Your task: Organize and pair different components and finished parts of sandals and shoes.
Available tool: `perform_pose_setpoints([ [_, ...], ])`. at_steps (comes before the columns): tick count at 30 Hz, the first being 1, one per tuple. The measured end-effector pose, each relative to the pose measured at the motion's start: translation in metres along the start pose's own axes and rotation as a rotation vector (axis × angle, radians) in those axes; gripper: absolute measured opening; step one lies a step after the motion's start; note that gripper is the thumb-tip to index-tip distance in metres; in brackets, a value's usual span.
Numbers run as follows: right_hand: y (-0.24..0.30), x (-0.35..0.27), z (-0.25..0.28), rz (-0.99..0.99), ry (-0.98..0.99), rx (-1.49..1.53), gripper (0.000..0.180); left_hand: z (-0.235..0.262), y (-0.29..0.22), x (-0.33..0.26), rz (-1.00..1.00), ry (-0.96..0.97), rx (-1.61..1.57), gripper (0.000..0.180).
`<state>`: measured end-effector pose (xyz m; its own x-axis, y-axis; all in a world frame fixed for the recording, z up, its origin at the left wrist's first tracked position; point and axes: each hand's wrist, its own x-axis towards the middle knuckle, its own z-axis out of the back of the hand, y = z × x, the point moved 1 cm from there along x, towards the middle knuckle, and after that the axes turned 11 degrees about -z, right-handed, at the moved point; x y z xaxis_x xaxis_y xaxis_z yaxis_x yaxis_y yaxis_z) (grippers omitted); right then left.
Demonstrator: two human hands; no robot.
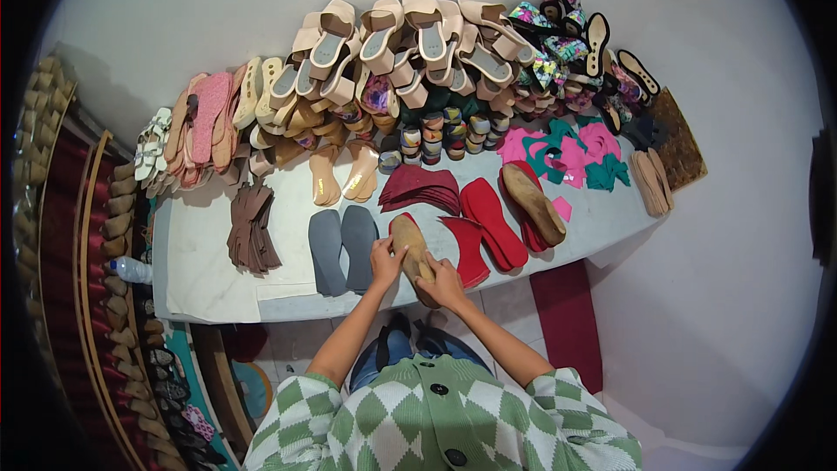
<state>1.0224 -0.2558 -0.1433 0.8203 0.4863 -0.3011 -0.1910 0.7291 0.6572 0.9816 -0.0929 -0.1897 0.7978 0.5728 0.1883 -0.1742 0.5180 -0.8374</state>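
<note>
Both hands grip a tan shoe last [408,237] at the table's near edge, its toe pointing away from me. A strip of red material shows at the rim of its toe. My left hand [386,262] closes on the last's left side, thumb laid over its top. From the right, my right hand [443,284] wraps round the heel half. Grey sole pieces [327,253] lie just left of my left hand. Cut red pieces [469,253] and red soles [493,225] lie to the right, and a second shoe last [534,202] rests on red material beyond them.
Stacked finished sandals [427,26] crowd the table's back. Dark red pieces [420,189], brown strips [251,227], and pink and green scraps [567,153] lie on the table [205,253]. A shelf of lasts [118,262] and a water bottle [132,269] stand left.
</note>
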Motion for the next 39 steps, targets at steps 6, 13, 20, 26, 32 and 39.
perform_pose_setpoints([
  [6,-0.005,0.004,0.005,0.043,0.045,-0.06,0.074,-0.007,0.002,-0.003,0.024,-0.037,0.044,0.046],
  [13,-0.024,0.026,0.038,0.127,0.251,0.046,0.048,-0.014,-0.004,-0.017,0.058,-0.044,0.003,0.047],
  [20,-0.05,0.044,0.083,0.447,-0.076,-0.06,0.037,-0.011,-0.026,-0.036,-0.046,-0.054,0.123,0.038],
  [26,-0.059,0.062,0.108,0.4,-0.343,-0.386,0.033,-0.01,-0.031,-0.044,-0.03,-0.049,0.074,0.037],
  [32,-0.076,0.086,0.118,0.541,-0.309,-0.633,0.022,-0.009,-0.044,-0.043,-0.055,-0.033,0.057,0.034],
  [39,-0.045,0.082,0.15,0.612,-0.279,-0.543,0.014,-0.004,-0.06,-0.035,-0.093,-0.051,-0.046,0.03],
])
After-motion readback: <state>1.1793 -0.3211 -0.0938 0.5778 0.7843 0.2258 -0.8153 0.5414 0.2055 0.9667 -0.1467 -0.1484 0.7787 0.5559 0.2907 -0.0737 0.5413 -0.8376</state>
